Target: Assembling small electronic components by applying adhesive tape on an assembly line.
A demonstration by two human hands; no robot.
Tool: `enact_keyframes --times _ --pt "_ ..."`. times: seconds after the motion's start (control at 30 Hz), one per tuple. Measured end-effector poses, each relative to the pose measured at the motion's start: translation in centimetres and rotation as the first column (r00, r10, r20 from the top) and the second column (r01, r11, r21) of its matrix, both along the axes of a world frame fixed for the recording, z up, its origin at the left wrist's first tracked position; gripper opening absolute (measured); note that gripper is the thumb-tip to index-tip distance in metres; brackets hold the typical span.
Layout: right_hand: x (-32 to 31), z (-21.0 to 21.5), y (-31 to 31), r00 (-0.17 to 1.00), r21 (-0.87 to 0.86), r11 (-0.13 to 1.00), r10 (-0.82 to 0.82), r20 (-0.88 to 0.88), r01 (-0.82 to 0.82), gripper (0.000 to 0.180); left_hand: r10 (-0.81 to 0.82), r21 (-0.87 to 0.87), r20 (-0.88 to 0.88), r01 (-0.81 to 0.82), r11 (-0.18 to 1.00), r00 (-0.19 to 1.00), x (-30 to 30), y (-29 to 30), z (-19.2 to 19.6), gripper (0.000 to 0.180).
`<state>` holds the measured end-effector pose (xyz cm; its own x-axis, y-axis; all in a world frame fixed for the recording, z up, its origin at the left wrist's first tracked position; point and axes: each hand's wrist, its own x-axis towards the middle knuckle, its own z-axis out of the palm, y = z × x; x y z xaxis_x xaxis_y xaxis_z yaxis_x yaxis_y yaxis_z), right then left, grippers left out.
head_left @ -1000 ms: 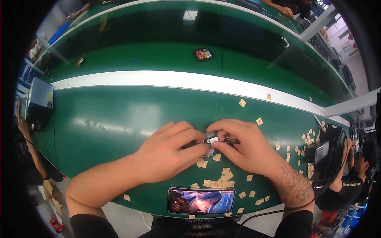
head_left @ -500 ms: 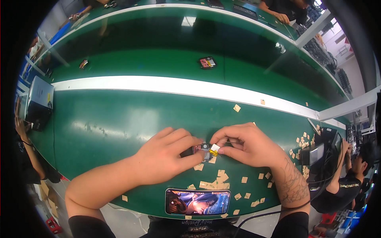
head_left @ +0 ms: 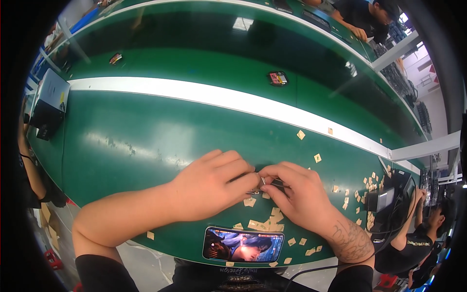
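1. Small device [head_left: 255,192], mid-frame: mostly hidden by my left hand [head_left: 212,181]; that grip can't be told.
2. Silver piece [head_left: 263,180], pinched in my right hand [head_left: 297,190]: turned edge-on since half a second ago; contact with device unreadable.
3. Hands close together over desk [head_left: 121,168].

Beyond the left hand [head_left: 214,182], the desk [head_left: 121,124] leaves room up to the white rail [head_left: 194,93]; nearer the body, the phone [head_left: 243,246] and scattered tan squares [head_left: 265,225] stand in the way.
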<state>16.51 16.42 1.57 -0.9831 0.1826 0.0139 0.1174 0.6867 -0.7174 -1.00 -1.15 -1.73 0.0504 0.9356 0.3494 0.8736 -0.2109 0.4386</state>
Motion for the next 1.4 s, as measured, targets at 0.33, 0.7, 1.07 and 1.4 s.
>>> enact_keyframes --times 0.33,0.7,1.07,1.4 --pt "-0.1 0.9 0.5 0.999 -0.054 0.999 0.004 0.036 -0.002 0.023 0.009 -0.036 0.048 -0.008 0.999 0.999 -0.2 0.1 0.0 0.044" --pt "-0.1 0.8 0.2 0.999 -0.023 0.999 -0.039 0.019 0.040 0.021 0.000 0.003 -0.041 0.001 1.000 0.999 -0.2 0.0 -0.3 0.033" --pt "0.0 0.5 0.3 1.000 0.043 0.999 0.004 0.011 -0.005 0.020 -0.010 -0.006 -0.057 0.010 1.000 0.998 -0.1 0.1 -0.2 0.031" --pt "-0.1 -0.6 0.0 0.998 -0.052 0.997 -0.053 -0.022 0.052 0.022 0.013 0.024 0.067 -0.014 1.000 0.998 0.1 0.4 0.1 0.037"
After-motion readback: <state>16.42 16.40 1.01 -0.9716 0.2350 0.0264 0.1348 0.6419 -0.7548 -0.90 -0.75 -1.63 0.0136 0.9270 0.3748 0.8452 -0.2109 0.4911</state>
